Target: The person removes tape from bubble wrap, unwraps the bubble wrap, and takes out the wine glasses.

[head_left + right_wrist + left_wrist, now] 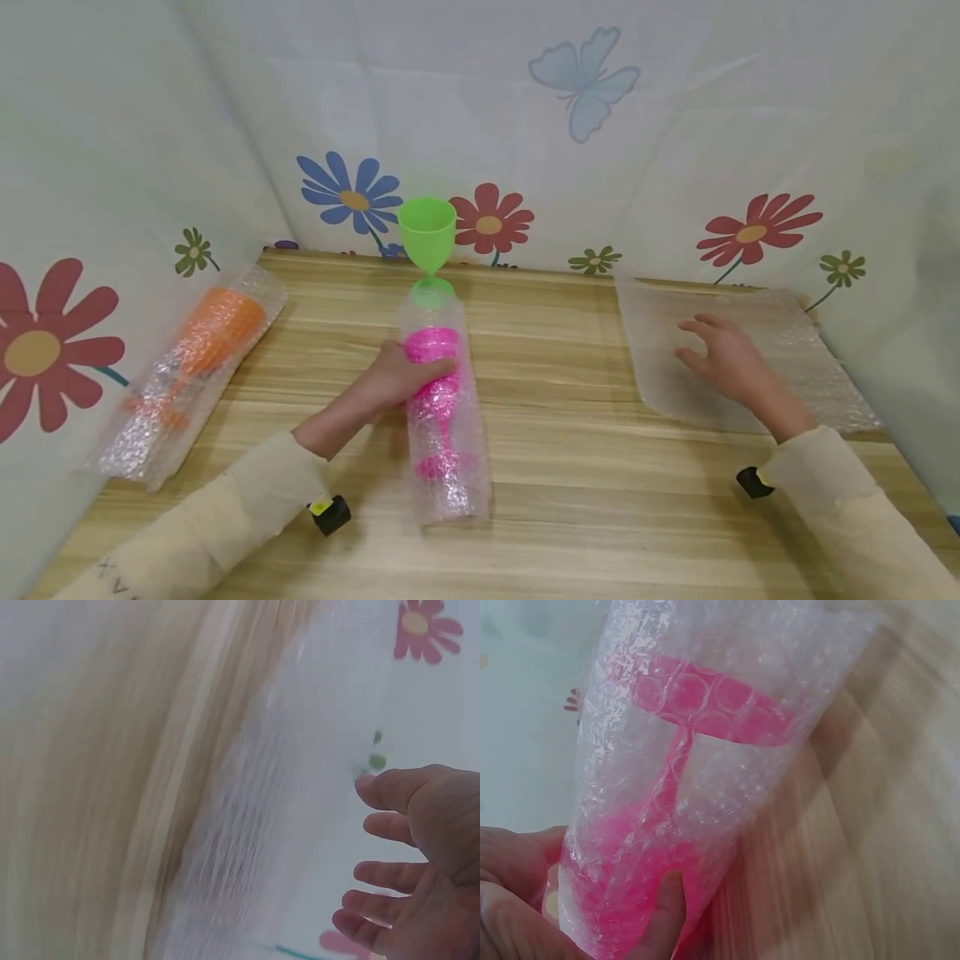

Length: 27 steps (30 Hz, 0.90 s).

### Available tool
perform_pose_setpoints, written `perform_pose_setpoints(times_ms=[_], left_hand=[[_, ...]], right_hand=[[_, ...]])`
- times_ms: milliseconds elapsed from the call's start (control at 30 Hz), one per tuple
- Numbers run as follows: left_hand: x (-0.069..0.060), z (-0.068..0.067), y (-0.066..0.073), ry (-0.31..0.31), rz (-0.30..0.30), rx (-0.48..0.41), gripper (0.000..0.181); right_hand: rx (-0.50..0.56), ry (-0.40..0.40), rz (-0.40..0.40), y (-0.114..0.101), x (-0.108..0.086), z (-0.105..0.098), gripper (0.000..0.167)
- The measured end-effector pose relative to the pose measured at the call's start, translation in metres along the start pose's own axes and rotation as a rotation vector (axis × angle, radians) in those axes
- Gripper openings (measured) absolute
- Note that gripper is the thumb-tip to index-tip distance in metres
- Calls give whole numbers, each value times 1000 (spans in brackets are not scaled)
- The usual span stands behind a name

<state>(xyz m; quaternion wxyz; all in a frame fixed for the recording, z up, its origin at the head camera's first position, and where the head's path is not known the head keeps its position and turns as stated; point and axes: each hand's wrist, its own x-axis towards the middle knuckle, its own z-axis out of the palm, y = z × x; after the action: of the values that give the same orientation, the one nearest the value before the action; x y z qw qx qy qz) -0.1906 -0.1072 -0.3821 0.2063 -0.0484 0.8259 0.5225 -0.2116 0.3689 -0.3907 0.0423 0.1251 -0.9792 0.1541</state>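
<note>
In the head view my left hand (401, 375) grips a pink goblet (442, 396) inside a bubble wrap bag (457, 504). The left wrist view shows the goblet's foot (712, 701) and stem through the bubbles, with my thumb and fingers around the cup end. Over a flat bubble wrap bag (667, 392) on the right, my right hand (731, 362) hovers with loosely bent fingers and nothing in them. A green goblet (427, 233) stands upright behind the pink one, its foot partly covered by the wrapped bag's end.
An orange goblet (217, 325) in its own bubble wrap bag lies along the left side of the wooden table (555, 467). A flower-printed cloth (480, 108) rises along the back and both sides.
</note>
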Motion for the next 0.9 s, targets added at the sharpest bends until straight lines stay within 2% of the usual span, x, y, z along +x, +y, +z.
perform_pose_setpoints(times_ms=[167,433,567,900], left_hand=[[-2,8,2,20,-1,-34,86],[-2,18,4,29,3,-13,99],[-2,23,7,29,2,0,99],[-3,33,11,34,5,70,107]], right_hand=[[11,0,-36,-21,-1,3,47],[39,2,-98,-54,-10,6,47],[29,-2,-132,-76,-16,7,47],[24,38,-265,-126,-35,18,44]])
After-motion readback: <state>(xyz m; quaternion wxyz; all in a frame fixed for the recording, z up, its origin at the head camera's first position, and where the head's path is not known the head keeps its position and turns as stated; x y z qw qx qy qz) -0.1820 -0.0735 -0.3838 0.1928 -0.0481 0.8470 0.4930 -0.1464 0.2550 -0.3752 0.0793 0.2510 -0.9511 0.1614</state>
